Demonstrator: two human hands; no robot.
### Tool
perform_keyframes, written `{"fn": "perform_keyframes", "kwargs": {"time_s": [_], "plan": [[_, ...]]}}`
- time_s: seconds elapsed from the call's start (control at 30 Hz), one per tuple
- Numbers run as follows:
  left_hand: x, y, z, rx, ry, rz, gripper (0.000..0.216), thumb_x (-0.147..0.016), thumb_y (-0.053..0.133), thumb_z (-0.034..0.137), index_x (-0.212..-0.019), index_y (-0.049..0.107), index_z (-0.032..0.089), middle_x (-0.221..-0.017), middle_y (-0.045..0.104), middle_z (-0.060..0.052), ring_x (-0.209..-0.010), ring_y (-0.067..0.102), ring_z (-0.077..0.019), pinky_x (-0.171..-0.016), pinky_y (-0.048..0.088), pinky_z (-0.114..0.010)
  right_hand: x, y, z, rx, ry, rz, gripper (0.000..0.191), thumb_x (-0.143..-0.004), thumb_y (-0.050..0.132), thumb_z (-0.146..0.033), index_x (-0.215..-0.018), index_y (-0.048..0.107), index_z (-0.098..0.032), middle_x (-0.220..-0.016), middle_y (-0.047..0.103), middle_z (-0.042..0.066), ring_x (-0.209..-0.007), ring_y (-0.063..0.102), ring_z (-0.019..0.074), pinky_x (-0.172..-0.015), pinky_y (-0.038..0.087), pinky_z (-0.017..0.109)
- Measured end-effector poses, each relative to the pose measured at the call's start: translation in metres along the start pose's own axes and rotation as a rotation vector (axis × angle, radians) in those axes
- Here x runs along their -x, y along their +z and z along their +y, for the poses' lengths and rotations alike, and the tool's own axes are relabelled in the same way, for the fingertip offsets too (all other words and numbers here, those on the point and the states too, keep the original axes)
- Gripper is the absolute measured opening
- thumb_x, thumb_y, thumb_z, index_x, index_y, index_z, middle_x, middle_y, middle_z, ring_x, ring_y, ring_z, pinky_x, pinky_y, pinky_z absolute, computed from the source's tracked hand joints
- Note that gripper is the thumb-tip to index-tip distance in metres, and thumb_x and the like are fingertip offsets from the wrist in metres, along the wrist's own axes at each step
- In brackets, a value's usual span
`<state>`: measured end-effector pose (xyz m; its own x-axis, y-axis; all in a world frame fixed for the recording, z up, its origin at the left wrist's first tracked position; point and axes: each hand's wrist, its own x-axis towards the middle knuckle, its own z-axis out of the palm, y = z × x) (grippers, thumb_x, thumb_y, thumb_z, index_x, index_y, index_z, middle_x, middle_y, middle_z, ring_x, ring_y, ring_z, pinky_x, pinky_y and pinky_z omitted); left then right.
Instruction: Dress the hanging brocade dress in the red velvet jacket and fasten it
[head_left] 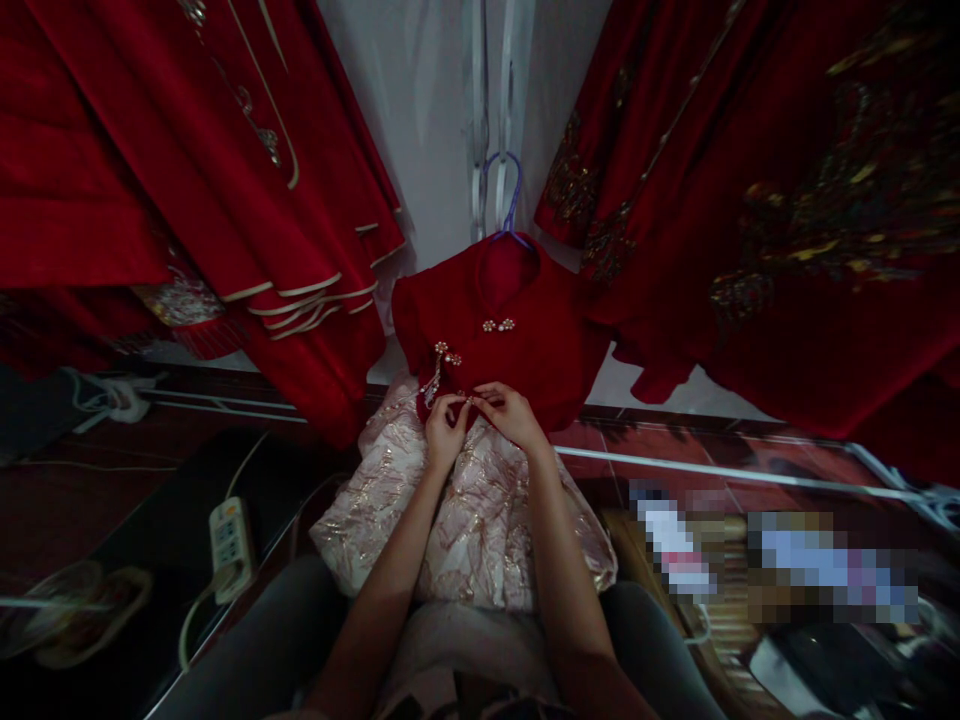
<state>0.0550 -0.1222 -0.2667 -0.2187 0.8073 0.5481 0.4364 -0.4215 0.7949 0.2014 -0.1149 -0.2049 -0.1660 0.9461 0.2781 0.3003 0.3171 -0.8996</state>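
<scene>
A small red dress (525, 350) with a pale gold-patterned skirt (465, 520) hangs before me on a purple hanger (508, 195). Its red bodice carries pearl-like fastenings: one near the collar (498, 325) and one lower left (446, 355) with a dangling tassel. My left hand (444, 430) and my right hand (510, 412) meet at the lower edge of the bodice. Both pinch with fingertips pressed together on the fabric around a small fastening there; what exactly sits between the fingers is too small to make out.
Large red embroidered garments hang at the left (187, 180) and the right (787, 200), close to the small dress. A white power strip (229, 540) with its cable lies on the dark floor at the left. A white cord bundle (112, 398) lies farther left.
</scene>
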Motion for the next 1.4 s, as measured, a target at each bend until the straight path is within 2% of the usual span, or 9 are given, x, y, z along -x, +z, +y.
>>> {"fn": "perform_keyframes", "kwargs": {"time_s": [0.13, 0.3, 0.57, 0.93, 1.1, 1.2, 1.3, 1.4], "plan": [[0.001, 0.001, -0.004, -0.013, -0.058, -0.029, 0.022, -0.085, 0.058, 0.038, -0.097, 0.063, 0.02, -0.074, 0.059, 0.001, -0.057, 0.045, -0.0098, -0.057, 0.037, -0.023, -0.003, 0.008, 0.01, 0.055, 0.062, 0.005, 0.019, -0.078, 0.064, -0.023, -0.096, 0.065, -0.017, -0.084, 0.068, 0.004, -0.074, 0.063, 0.0123, -0.071, 0.051, 0.024], [0.001, 0.001, -0.004, 0.003, -0.058, -0.032, 0.021, -0.085, 0.059, 0.038, -0.095, 0.062, 0.019, -0.08, 0.062, 0.0, -0.059, 0.046, -0.0097, -0.059, 0.039, -0.023, -0.004, 0.012, 0.017, 0.061, 0.059, 0.032, 0.017, -0.077, 0.066, -0.025, -0.092, 0.066, -0.017, -0.081, 0.067, 0.002, -0.072, 0.061, 0.0117, -0.068, 0.05, 0.023], [0.001, 0.0, -0.002, 0.025, -0.071, -0.039, 0.022, -0.084, 0.06, 0.039, -0.094, 0.062, 0.019, -0.082, 0.064, -0.001, -0.058, 0.044, -0.0092, -0.058, 0.038, -0.023, -0.003, 0.011, 0.015, 0.024, 0.061, 0.026, 0.014, -0.077, 0.063, -0.021, -0.09, 0.067, -0.017, -0.083, 0.069, 0.003, -0.071, 0.062, 0.0105, -0.071, 0.05, 0.023], [0.0, -0.003, -0.003, 0.055, -0.082, -0.045, 0.023, -0.081, 0.063, 0.041, -0.085, 0.064, 0.018, -0.067, 0.056, 0.002, -0.056, 0.043, -0.0091, -0.054, 0.034, -0.021, -0.004, 0.012, 0.017, 0.048, 0.037, 0.028, 0.013, -0.078, 0.061, -0.019, -0.089, 0.066, -0.018, -0.084, 0.069, 0.003, -0.073, 0.062, 0.0111, -0.072, 0.05, 0.023], [0.002, -0.004, -0.001, 0.092, -0.108, -0.053, 0.021, -0.082, 0.062, 0.039, -0.086, 0.064, 0.019, -0.076, 0.063, 0.0, -0.06, 0.048, -0.0098, -0.058, 0.039, -0.022, -0.003, 0.008, 0.013, 0.011, 0.06, 0.022, 0.012, -0.078, 0.064, -0.022, -0.088, 0.067, -0.016, -0.082, 0.07, 0.004, -0.073, 0.063, 0.0121, -0.073, 0.05, 0.025], [0.0, -0.003, -0.002, 0.104, -0.172, -0.03, 0.019, -0.084, 0.058, 0.036, -0.083, 0.066, 0.019, -0.075, 0.066, -0.001, -0.065, 0.056, -0.012, -0.063, 0.043, -0.024, 0.0, -0.002, 0.009, -0.055, 0.078, -0.031, 0.016, -0.077, 0.066, -0.024, -0.089, 0.068, -0.014, -0.084, 0.071, 0.006, -0.074, 0.064, 0.0124, -0.075, 0.051, 0.026], [-0.014, -0.001, 0.0, 0.125, -0.247, 0.075, 0.014, -0.081, 0.059, 0.031, -0.08, 0.069, 0.02, -0.078, 0.068, -0.003, -0.073, 0.061, -0.0147, -0.068, 0.046, -0.026, 0.007, -0.018, 0.001, -0.164, 0.098, -0.183, 0.018, -0.076, 0.067, -0.028, -0.089, 0.068, -0.015, -0.087, 0.072, 0.006, -0.078, 0.066, 0.0131, -0.078, 0.051, 0.028], [-0.037, -0.002, 0.01, 0.25, -0.365, 0.147, 0.019, -0.079, 0.061, 0.034, -0.084, 0.071, 0.019, -0.074, 0.068, -0.003, -0.065, 0.059, -0.0133, -0.059, 0.045, -0.025, 0.015, -0.036, -0.007, -0.264, 0.123, -0.342, 0.022, -0.074, 0.069, -0.032, -0.09, 0.068, -0.016, -0.09, 0.072, 0.005, -0.083, 0.067, 0.0137, -0.082, 0.051, 0.03]]}}
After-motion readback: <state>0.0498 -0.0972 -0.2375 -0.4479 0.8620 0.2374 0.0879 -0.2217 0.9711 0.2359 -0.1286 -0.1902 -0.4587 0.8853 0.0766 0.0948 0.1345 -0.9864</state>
